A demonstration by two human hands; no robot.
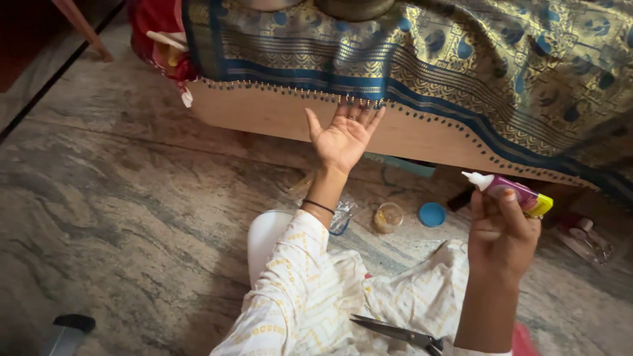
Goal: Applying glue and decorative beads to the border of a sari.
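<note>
My left hand (343, 136) is raised palm up, fingers spread, its fingertips tucked under the beaded blue border of a gold and blue patterned cloth (422, 59) that hangs over a wooden board (277, 115). A ring and a thin black wristband show on that hand and arm. My right hand (500, 234) is lower right, gripping a small purple glue tube (511, 191) with a white nozzle pointing up-left and a yellow end. The tube is apart from the cloth.
On the stone floor (119, 217) lie a small open jar (388, 216), a blue lid (432, 214), a clear plastic bag (343, 214) and scissors (402, 333) on my lap. A white object (267, 240) sits by my left sleeve. Red fabric (155, 39) is bunched upper left.
</note>
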